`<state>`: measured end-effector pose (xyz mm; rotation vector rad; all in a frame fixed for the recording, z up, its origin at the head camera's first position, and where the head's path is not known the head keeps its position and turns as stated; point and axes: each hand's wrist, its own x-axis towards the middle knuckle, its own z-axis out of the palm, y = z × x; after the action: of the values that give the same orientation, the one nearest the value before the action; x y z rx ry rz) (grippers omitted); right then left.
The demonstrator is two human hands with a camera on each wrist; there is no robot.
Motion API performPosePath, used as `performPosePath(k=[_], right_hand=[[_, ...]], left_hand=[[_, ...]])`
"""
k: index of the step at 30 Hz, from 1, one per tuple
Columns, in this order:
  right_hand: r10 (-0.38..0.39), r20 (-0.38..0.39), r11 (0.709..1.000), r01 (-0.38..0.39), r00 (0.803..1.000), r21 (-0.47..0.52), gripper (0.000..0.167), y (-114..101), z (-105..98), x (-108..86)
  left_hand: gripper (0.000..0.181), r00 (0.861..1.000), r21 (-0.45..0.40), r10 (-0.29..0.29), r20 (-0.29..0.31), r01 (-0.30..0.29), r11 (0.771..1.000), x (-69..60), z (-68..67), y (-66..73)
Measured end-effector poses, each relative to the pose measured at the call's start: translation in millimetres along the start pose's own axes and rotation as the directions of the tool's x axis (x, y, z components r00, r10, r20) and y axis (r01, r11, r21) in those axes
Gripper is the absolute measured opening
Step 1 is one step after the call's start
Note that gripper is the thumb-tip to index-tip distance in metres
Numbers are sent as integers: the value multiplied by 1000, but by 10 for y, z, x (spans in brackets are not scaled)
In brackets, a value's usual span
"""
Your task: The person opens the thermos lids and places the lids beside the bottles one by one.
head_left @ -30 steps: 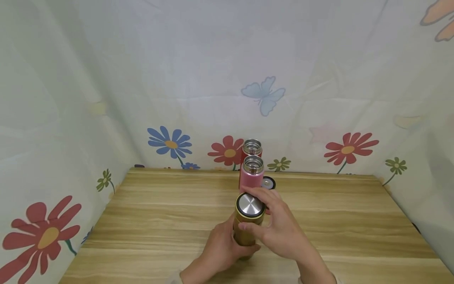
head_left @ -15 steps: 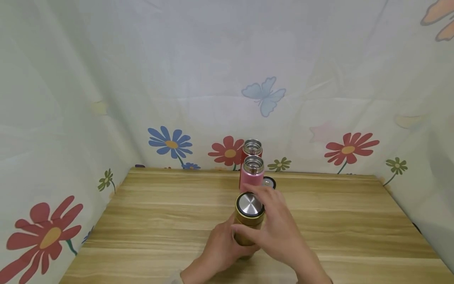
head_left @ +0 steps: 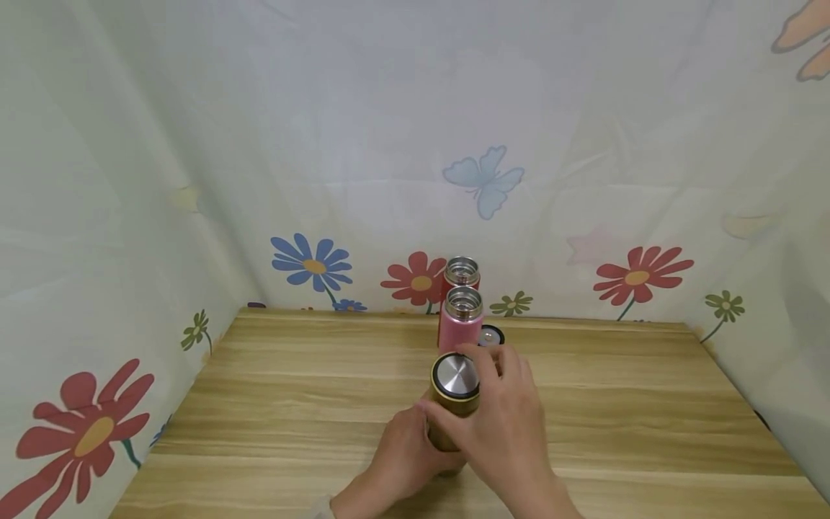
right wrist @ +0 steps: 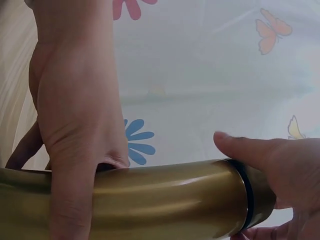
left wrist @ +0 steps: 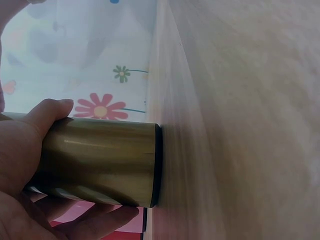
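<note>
A gold thermos flask (head_left: 447, 434) stands upright on the wooden table, with its silver-topped lid (head_left: 456, 376) on. My left hand (head_left: 402, 450) grips the flask around its body; in the left wrist view the thumb and fingers of the left hand (left wrist: 20, 162) lie on either side of the gold body (left wrist: 105, 160). Around the lid, my right hand (head_left: 509, 422) has its thumb on the near side and its fingers on the far side. In the right wrist view, the right hand (right wrist: 297, 170) spans the lid (right wrist: 262, 195) just past a dark ring.
Behind the gold flask stands a lidless pink flask (head_left: 461, 330), with a lidless red flask (head_left: 447, 288) behind that. An upturned lid (head_left: 491, 336) lies to their right on the table (head_left: 311, 375). A flower-printed curtain (head_left: 363, 202) hangs around the table.
My right hand has turned about the lid, its thumb shifting left and its knuckles swinging upright. The left hand and the flasks have stayed in place.
</note>
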<state>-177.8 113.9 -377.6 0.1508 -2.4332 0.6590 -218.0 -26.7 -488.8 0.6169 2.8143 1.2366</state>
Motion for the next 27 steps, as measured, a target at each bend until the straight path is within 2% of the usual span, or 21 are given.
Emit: performPosePath(k=[3,8,17,27], right_hand=[[8,-17,1000,-8,1000,-10,72,-17,22,-10],[17,-33,1000,-18,999,-10,67,-24,39,-15],[25,-53,1000,-25,998,0,67,-35,46,-16],[20,-31,997,-18,999,71,64,-24,21,-10]], left_hand=[[67,1000,-20,-7,8,7,1000,-8,-11,7],[69,1000,-44,13,9,-12,999,-5,-18,4],[72,1000,-16,11,17,-11,1000,-7,-19,-6],[71,1000,-26,2,28,-1,1000,6,-21,-10]])
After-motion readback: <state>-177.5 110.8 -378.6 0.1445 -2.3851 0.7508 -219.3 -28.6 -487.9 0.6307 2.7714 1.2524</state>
